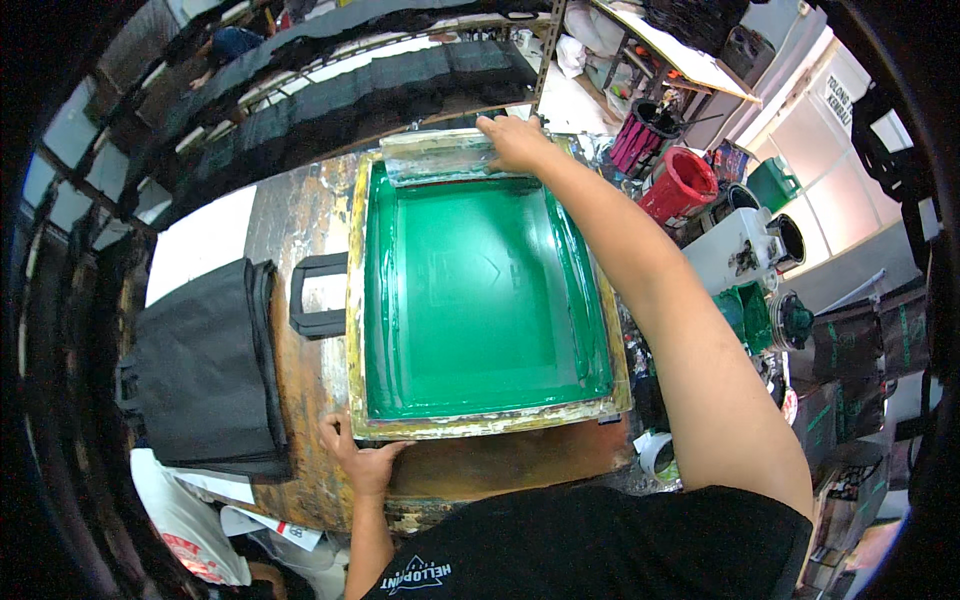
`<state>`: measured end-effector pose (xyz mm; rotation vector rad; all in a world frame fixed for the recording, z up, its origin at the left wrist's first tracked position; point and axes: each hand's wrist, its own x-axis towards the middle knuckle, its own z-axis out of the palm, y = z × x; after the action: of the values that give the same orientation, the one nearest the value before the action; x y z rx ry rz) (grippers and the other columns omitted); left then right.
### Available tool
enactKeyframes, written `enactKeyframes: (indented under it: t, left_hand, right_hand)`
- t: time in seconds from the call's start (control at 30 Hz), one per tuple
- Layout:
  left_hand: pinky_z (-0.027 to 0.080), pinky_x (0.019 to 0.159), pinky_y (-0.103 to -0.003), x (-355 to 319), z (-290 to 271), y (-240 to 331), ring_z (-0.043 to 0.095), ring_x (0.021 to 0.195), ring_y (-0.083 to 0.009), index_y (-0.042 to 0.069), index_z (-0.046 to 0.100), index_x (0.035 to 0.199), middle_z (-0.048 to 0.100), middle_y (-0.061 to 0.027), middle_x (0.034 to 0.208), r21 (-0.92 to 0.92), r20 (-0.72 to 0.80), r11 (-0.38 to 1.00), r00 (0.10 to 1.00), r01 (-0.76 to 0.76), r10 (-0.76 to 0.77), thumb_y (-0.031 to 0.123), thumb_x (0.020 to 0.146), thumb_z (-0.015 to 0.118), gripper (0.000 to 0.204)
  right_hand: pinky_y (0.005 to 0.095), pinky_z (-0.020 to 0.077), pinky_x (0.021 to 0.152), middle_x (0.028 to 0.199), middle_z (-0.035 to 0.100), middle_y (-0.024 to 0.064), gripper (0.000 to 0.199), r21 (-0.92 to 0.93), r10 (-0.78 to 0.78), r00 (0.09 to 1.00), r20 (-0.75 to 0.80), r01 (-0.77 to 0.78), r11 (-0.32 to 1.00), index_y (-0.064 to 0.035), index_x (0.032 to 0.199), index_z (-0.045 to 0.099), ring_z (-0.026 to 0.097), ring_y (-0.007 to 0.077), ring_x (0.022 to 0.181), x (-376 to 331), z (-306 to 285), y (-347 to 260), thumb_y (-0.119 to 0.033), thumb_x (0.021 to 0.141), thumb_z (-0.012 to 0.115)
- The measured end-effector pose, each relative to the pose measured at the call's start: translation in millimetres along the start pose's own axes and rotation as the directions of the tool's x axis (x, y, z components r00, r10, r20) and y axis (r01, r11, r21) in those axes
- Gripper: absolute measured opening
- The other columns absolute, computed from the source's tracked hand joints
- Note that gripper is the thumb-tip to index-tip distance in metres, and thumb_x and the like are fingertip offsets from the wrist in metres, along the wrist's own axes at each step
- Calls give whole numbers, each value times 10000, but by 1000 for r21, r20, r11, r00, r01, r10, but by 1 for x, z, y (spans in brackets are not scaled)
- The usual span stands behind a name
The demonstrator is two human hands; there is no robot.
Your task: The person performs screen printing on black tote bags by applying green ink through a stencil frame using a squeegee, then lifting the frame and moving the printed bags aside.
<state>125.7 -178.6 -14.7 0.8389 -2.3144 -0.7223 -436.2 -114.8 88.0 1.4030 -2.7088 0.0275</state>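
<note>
A wooden-framed printing screen (354, 300) lies on the table in front of me, its mesh coated with wet green ink (470, 300). My right hand (515, 143) reaches across to the far side and grips a long, ink-smeared squeegee (430, 160) by its top edge. My left hand (362, 462) is at the near left corner of the frame, thumb stretched along the front edge and fingers apart. From under the frame's left side sticks out a black fabric handle (318, 296). What it belongs to is hidden by the screen.
A stack of black fabric bags (205, 370) lies left of the screen. At right stand a red bucket (682, 183), a pink-streaked dark pail (645, 140) and a green-stained jar (755, 315). Racks with black bags (400, 85) run behind. Someone in blue (235, 42) is far left.
</note>
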Motion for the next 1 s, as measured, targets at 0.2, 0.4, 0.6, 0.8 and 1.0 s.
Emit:
enactKeyframes:
  t: [0.2,0.4,0.6,0.8,1.0]
  left_hand:
    - [337,1065,-538,32,-19,30,443,1246,-390,69,564,1446,482,-193,1290,272,137,959,990,-79,43,794,482,837,1236]
    - [364,1040,-536,158,-8,78,523,1193,-387,30,581,1428,568,-206,1232,91,53,908,913,-409,405,834,699,694,1092]
    - [406,1026,-502,310,74,133,551,1172,-384,25,642,1325,600,-198,1240,159,-39,730,735,-664,677,627,846,723,773]
    - [520,851,-460,374,175,127,623,997,-348,19,673,980,652,-159,1043,413,131,707,806,-574,577,717,833,658,713]
    - [540,752,-422,367,182,117,658,825,-302,51,657,819,670,-103,880,436,-19,639,703,-634,711,708,821,662,657]
  right_hand:
    - [631,435,945,1193,634,108,639,3,-10,979,-206,11,1000,-154,1329,516,597,331,1187,-10,-4,1,-254,777,822]
    - [556,407,905,1109,607,89,487,-101,-1,921,-390,-42,994,-165,1278,535,593,295,1092,-25,-9,-13,-98,825,702]
    - [491,389,827,1005,612,51,269,-154,-36,830,-557,-60,986,-188,1149,606,599,260,1008,-22,28,-23,-135,886,623]
    - [463,389,806,949,613,29,268,-240,-40,850,-526,-103,965,-198,1146,618,601,238,948,-35,37,-31,-164,881,635]
    - [485,411,845,981,633,36,315,-273,-39,868,-496,-113,955,-194,1199,611,615,249,984,-47,39,-34,-167,886,635]
